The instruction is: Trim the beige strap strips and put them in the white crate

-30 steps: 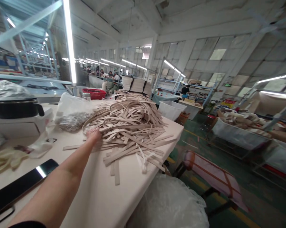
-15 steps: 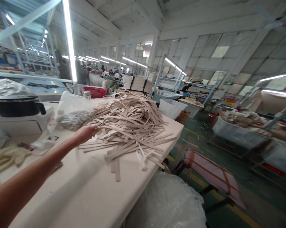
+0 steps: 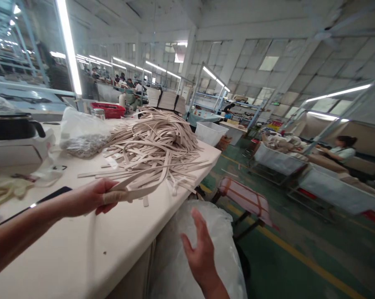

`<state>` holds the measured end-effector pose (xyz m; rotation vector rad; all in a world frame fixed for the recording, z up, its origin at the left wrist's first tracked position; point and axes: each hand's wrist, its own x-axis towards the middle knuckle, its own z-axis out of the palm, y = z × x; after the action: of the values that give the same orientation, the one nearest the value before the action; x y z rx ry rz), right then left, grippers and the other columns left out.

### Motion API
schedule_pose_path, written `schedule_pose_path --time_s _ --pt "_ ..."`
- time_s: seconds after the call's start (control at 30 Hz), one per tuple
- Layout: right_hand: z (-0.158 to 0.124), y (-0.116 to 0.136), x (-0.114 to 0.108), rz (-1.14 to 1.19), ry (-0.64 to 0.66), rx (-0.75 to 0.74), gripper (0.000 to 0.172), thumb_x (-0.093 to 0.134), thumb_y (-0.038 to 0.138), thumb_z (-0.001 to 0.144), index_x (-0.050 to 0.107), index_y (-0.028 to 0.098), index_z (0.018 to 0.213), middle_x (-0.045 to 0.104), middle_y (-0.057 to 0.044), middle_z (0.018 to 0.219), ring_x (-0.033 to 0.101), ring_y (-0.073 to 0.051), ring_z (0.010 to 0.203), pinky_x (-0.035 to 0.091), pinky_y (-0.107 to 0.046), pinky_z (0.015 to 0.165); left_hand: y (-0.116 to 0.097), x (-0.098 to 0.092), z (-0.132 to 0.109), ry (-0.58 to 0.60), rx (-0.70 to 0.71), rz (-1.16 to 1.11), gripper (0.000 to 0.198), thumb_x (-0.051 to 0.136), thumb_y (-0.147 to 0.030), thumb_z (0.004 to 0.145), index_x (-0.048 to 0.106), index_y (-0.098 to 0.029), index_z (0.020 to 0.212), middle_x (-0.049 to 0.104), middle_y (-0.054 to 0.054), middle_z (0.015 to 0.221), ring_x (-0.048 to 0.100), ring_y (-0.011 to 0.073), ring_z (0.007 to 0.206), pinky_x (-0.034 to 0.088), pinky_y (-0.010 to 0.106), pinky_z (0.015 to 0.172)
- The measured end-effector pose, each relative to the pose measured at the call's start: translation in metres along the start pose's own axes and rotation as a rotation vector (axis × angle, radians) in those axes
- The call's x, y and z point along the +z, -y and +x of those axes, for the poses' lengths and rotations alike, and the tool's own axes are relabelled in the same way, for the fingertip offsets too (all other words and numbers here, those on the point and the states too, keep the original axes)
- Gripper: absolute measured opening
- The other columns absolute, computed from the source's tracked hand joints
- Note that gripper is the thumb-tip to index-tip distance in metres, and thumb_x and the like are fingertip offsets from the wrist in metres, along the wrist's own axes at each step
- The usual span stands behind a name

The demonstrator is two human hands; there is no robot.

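My left hand (image 3: 104, 196) is closed round a flat beige strap (image 3: 148, 190), which bends away from the fingers toward a large heap of similar straps (image 3: 162, 133). Another length of strap seems to hang below that hand, smeared by motion. Lower right, my right hand (image 3: 201, 247) is raised with thumb and fingers apart and nothing in it. It hovers in front of a big translucent plastic bag (image 3: 218, 224) beside the table (image 3: 59, 257).
Left of the heap stands a clear bag of small parts (image 3: 84, 135); farther left is a black pot (image 3: 11, 126) on a white box. A dark flat object (image 3: 50, 195) lies behind my left forearm. A padded stool (image 3: 243, 195) stands right of the table. A person (image 3: 343, 149) works far right.
My left hand has drawn back from the heap, pulling the strap toward me. My right hand has come into view at the lower right. The view has shifted right.
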<state>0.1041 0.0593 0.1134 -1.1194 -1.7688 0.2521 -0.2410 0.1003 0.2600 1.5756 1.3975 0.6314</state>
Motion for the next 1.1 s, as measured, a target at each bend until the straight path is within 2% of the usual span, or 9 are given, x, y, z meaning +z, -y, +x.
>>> schedule_pose_path --time_s 0.07,0.17,0.27,0.37,0.43,0.6,0.83,0.97,1.1 --pt "0.035 0.032 0.023 0.015 0.046 -0.194 0.075 0.065 0.027 0.085 0.029 0.026 0.152 0.037 -0.014 0.154 0.036 -0.034 0.141 0.037 -0.059 0.111 -0.008 0.023 -0.020 0.180 -0.011 -0.014 0.041 0.066 -0.062 0.072 0.071 -0.021 0.078 0.050 -0.003 0.050 0.038 0.0096 0.042 0.032 0.021 0.039" --pt "0.065 0.071 0.050 0.116 0.135 -0.308 0.062 0.066 0.029 0.084 0.045 0.021 0.142 0.048 -0.015 0.146 0.039 -0.035 0.138 0.028 -0.058 0.115 -0.012 0.050 -0.041 0.305 -0.028 -0.068 0.048 0.061 -0.068 0.074 0.068 -0.020 0.077 0.051 -0.003 0.051 0.039 0.0098 0.043 0.033 0.022 0.041" --pt "0.068 0.078 0.060 0.407 0.258 -0.070 0.024 0.055 0.035 0.091 0.068 0.019 0.103 0.073 -0.011 0.099 0.068 -0.029 0.098 0.048 -0.049 0.097 -0.004 0.064 -0.043 0.238 0.019 -0.149 0.055 0.054 -0.072 0.077 0.066 -0.019 0.073 0.057 0.000 0.057 0.046 0.0115 0.048 0.039 0.023 0.047" --pt "0.062 0.067 0.054 0.873 0.199 0.462 0.044 0.046 0.055 0.094 0.066 0.017 0.090 0.071 -0.008 0.073 0.067 -0.021 0.059 0.054 -0.034 0.060 0.009 0.075 -0.032 0.035 0.086 -0.265 0.060 0.051 -0.075 0.077 0.067 -0.017 0.074 0.064 0.004 0.066 0.056 0.0151 0.059 0.047 0.026 0.059" --pt "0.061 0.063 0.046 1.119 0.152 0.658 0.053 0.050 0.065 0.089 0.065 0.015 0.100 0.074 -0.011 0.085 0.070 -0.022 0.068 0.054 -0.032 0.061 0.015 0.086 -0.024 0.032 0.068 -0.320 0.063 0.051 -0.077 0.076 0.067 -0.016 0.075 0.065 0.005 0.066 0.057 0.0164 0.059 0.049 0.028 0.060" --pt "0.058 0.080 0.032 1.309 0.190 0.541 0.061 0.059 0.067 0.083 0.060 0.020 0.122 0.068 -0.012 0.119 0.065 -0.026 0.108 0.048 -0.043 0.097 0.016 0.122 -0.016 0.297 -0.012 -0.325 0.070 0.043 -0.081 0.077 0.061 -0.015 0.063 0.062 0.006 0.055 0.054 0.0143 0.049 0.044 0.026 0.053" --pt "0.043 0.095 0.033 1.346 0.255 0.591 0.046 0.066 0.057 0.083 0.060 0.023 0.113 0.069 -0.003 0.082 0.067 -0.022 0.080 0.054 -0.041 0.079 0.010 0.151 -0.015 0.508 -0.001 -0.318 0.070 0.041 -0.083 0.077 0.061 -0.016 0.068 0.060 0.004 0.053 0.051 0.0129 0.043 0.043 0.026 0.049" --pt "0.039 0.088 -0.017 1.301 0.110 0.611 0.039 0.067 0.057 0.081 0.051 0.023 0.073 0.046 0.005 0.056 0.049 -0.014 0.053 0.052 -0.034 0.063 0.002 0.147 -0.015 0.598 0.156 -0.219 0.064 0.043 -0.072 0.085 0.070 -0.014 0.081 0.071 0.009 0.077 0.063 0.0179 0.069 0.050 0.027 0.069" --pt "0.007 0.056 -0.139 0.838 -0.303 0.572 0.042 0.058 0.056 0.086 0.039 0.025 0.064 0.023 0.008 0.049 0.022 -0.011 0.040 0.037 -0.027 0.043 0.018 0.125 0.016 0.405 0.191 -0.091 0.059 0.043 -0.066 0.088 0.073 -0.016 0.094 0.074 0.009 0.096 0.065 0.0213 0.088 0.050 0.029 0.080"
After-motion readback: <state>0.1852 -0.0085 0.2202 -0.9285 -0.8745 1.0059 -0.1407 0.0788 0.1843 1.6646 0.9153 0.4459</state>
